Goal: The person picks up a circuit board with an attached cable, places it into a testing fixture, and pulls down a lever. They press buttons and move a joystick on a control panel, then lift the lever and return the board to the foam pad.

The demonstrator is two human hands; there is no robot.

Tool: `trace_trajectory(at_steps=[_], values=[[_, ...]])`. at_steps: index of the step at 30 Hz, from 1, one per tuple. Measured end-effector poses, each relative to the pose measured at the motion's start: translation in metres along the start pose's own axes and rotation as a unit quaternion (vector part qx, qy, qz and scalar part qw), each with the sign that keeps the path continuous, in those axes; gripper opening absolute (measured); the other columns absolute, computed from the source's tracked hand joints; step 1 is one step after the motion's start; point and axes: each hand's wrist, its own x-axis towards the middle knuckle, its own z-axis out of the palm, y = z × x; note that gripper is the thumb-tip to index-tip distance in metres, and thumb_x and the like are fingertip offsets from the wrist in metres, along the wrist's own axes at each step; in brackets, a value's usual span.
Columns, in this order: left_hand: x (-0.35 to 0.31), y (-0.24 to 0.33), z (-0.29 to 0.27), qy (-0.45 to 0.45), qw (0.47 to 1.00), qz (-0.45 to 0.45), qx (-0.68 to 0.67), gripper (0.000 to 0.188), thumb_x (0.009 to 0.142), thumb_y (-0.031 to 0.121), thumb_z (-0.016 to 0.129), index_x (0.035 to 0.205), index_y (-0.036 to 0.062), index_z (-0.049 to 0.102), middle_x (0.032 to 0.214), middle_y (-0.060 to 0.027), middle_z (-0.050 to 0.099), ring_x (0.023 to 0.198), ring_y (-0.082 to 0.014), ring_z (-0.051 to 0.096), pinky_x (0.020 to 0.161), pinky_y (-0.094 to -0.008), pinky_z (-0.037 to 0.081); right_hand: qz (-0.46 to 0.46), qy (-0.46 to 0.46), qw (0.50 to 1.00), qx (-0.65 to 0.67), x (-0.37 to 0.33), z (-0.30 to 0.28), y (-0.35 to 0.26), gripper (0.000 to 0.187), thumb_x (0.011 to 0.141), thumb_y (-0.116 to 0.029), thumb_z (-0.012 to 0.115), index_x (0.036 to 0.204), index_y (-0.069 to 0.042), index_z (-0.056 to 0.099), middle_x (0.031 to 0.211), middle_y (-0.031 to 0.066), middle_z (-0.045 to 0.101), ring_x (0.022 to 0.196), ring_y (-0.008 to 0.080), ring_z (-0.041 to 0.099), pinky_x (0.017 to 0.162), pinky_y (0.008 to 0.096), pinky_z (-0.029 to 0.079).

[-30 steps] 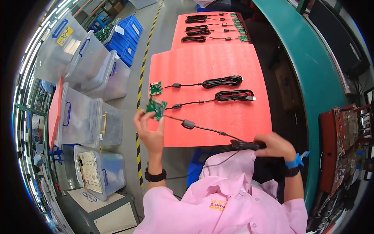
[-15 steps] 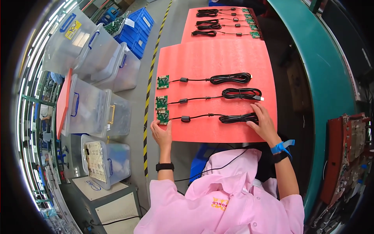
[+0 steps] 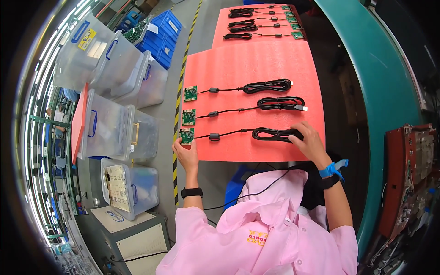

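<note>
My left hand (image 3: 187, 156) is at the near left corner of the pink foam sheet (image 3: 220, 153), its thumb and fingers gripping the near edge of a green circuit board (image 3: 187, 135). From that board a black cable with a ferrite bead (image 3: 214, 137) runs right to a coiled bundle (image 3: 271, 134). My right hand (image 3: 311, 144) pinches the right end of this coil, hiding the cable's plug. Beyond lie two more boards, a middle board (image 3: 188, 117) and a far board (image 3: 190, 93), each with its own middle coil (image 3: 280, 103) or far coil (image 3: 267, 86).
A farther pink sheet (image 3: 220, 39) carries several more boards with coiled cables. Clear plastic bins (image 3: 107, 121) and blue crates (image 3: 160, 39) stand at left, past a striped floor line (image 3: 180, 96). A green bench edge (image 3: 380, 91) runs along the right.
The nearest board now lies a little apart from the middle board. Its coil looks wider and more spread under my right hand. The view has shifted slightly.
</note>
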Motion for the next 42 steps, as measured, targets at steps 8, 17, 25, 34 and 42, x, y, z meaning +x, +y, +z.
trace_trajectory(at_steps=[8,17,25,34,42], values=[[-0.012,0.004,0.005,0.006,0.997,0.064,0.052,0.043,0.073,0.023,0.064,0.105,-0.0009,0.046,0.109,-0.0172,0.046,0.105,-0.0322,0.043,0.088,-0.038,0.035,0.002,0.275,0.961,-0.013,-0.022,0.008,0.029,0.03,0.07,-0.004,0.057,0.1,0.002,0.053,0.092,0.0147,0.056,0.084,0.0271,0.056,0.074,0.0326,0.045],[-0.07,0.225,-0.045,-0.113,0.9,0.345,-0.24,0.035,0.073,0.01,0.063,0.105,0.0024,0.051,0.121,-0.0169,0.043,0.116,-0.0321,0.038,0.096,-0.0409,0.029,-0.044,0.002,0.999,0.018,-0.113,0.039,0.007,0.033,0.07,-0.003,0.051,0.103,-0.005,0.054,0.103,0.0125,0.056,0.099,0.0274,0.051,0.085,0.0404,0.038],[-0.048,0.351,-0.113,0.041,0.718,0.485,-0.498,0.031,0.084,0.016,0.042,0.102,-0.0071,0.051,0.109,-0.0234,0.052,0.107,-0.0342,0.049,0.091,-0.043,0.035,0.146,-0.047,0.982,-0.114,-0.136,0.042,0.015,0.029,0.074,-0.008,0.048,0.103,-0.006,0.052,0.096,0.0109,0.056,0.098,0.0273,0.049,0.085,0.0506,0.034],[-0.16,0.422,-0.041,-0.351,0.423,0.509,-0.663,0.016,0.081,0.01,0.048,0.08,-0.0057,0.052,0.078,-0.0189,0.057,0.075,-0.03,0.058,0.069,-0.0399,0.046,0.241,0.195,0.946,-0.099,-0.206,-0.012,-0.027,0.016,0.074,-0.011,0.048,0.087,-0.008,0.055,0.085,0.0077,0.057,0.084,0.0257,0.055,0.076,0.042,0.04],[-0.239,0.376,0.011,-0.531,0.287,0.639,-0.476,0.012,0.073,-0.001,0.056,0.063,0.0016,0.05,0.053,-0.008,0.05,0.043,-0.0187,0.049,0.043,-0.0273,0.036,0.626,0.355,0.656,-0.227,-0.384,-0.039,-0.231,0.016,0.069,-0.02,0.054,0.068,-0.005,0.06,0.069,0.0123,0.058,0.067,0.0306,0.056,0.061,0.0385,0.045]])
